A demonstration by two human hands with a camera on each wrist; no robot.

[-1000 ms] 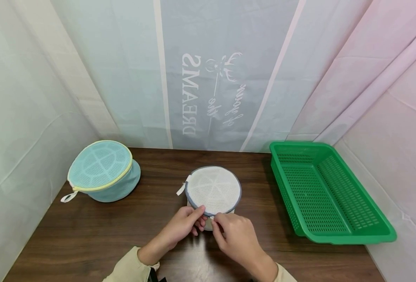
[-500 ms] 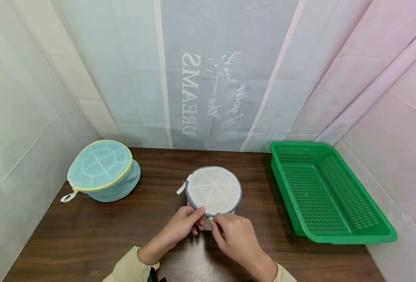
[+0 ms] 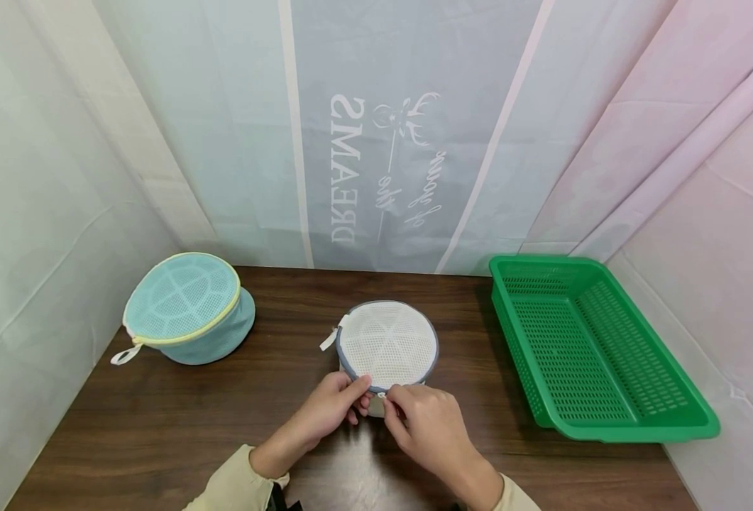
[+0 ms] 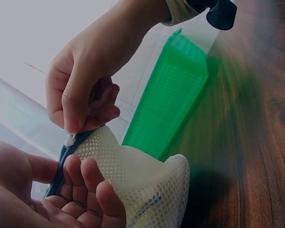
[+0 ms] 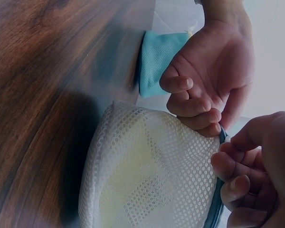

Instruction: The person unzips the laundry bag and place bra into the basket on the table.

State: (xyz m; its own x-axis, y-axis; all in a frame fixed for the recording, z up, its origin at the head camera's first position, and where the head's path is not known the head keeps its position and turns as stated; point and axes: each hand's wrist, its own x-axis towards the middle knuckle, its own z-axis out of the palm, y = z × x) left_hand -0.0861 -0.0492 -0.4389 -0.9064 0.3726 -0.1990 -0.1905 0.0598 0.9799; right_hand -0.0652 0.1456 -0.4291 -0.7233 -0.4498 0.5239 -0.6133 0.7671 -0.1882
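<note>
The mesh bag [image 3: 389, 344] seems soft, light — best held at its rim [image 3: 436, 348]: left hand [image 3: 333, 406] grips there, right hand [image 3: 430, 429] pinches the zipper pull [image 4: 70, 140].

Hands: 2, bare: 1 left hand [image 3: 328, 404], 1 right hand [image 3: 427, 424]. Round mesh bags: 2. 1 white bag with blue-grey rim [image 3: 389, 344] at both hands' fingers, 1 light-blue bag with yellow rim [image 3: 181, 298] well left of them. Small white zip pull [image 4: 70, 141]: 1, at right fingertips. Green rectangular perforated plastic basket [image 3: 631, 431]: 1, right of fingers. Beige fabric sleeves [image 3: 232, 482]: 2, behind fingers. Dark-brown wood-grain table [image 3: 287, 305]: 1, below fingers.
</note>
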